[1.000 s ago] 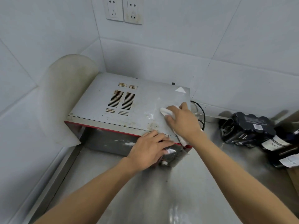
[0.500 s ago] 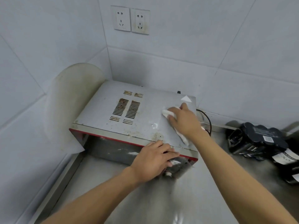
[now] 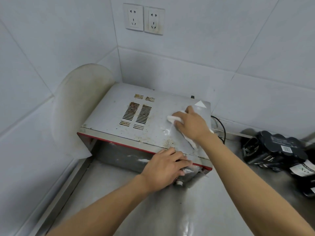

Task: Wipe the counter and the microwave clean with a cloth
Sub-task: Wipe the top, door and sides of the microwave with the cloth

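Hands work a stained microwave (image 3: 136, 120) that sits in the corner of a steel counter (image 3: 170, 210), its back toward the tiled walls. The right hand (image 3: 190, 124) lies palm-down on the appliance's top panel, at about 2 o'clock from the vent slots (image 3: 137, 114), fingers curled over a white cloth (image 3: 172, 118); one end of the cloth pokes out toward 9 o'clock, the other trails under the wrist toward the panel's right edge. The left hand (image 3: 165, 166) rests against the front upper edge of the microwave, fingers bent and closed loosely over the red trim, gripping nothing loose. Brown specks and a wet smear mark the panel between the two hands. A white triangular sticker (image 3: 201, 104) sits at the panel's far right corner, just beyond the right hand's fingertips. At 9 o'clock from the microwave, a pale rounded board (image 3: 80, 108) leans against the wall, touching the appliance's left side. A black power cord (image 3: 219, 126) loops down behind the right edge. At 3 o'clock, well apart on the counter, lie a black bundled pack (image 3: 272, 149) and dark bottles (image 3: 305, 169) with white labels. Two wall sockets (image 3: 144, 18) sit on the tiles at 12 o'clock.
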{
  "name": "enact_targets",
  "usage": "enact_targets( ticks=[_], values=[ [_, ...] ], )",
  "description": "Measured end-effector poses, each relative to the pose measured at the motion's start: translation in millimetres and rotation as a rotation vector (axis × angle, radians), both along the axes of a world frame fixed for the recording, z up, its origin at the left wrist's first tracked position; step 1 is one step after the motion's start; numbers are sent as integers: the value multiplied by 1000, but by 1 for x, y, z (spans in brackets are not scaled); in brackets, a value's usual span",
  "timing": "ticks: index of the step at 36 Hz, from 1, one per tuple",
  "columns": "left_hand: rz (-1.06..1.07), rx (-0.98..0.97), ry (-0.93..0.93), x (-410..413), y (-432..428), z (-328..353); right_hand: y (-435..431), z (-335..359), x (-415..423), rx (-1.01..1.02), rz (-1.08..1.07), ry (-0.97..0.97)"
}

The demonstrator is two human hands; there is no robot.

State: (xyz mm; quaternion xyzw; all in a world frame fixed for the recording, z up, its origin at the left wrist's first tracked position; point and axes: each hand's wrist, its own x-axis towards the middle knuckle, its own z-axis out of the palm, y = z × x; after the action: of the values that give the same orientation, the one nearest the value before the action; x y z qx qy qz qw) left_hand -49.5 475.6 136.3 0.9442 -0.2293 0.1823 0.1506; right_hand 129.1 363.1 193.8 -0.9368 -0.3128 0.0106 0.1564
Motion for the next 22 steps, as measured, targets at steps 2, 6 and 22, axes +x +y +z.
enact_targets(
  ticks=[2,6,22],
  values=[
    [-3,-4,-4,1,0,-3,-15,-4,-17,-2,35,-6],
    [-1,-4,11,2,1,-3,-15,-5,-14,25,-62,-24],
    [29,2,-4,-3,-2,1,-11,-6,-33,22,18,-19]
  ],
)
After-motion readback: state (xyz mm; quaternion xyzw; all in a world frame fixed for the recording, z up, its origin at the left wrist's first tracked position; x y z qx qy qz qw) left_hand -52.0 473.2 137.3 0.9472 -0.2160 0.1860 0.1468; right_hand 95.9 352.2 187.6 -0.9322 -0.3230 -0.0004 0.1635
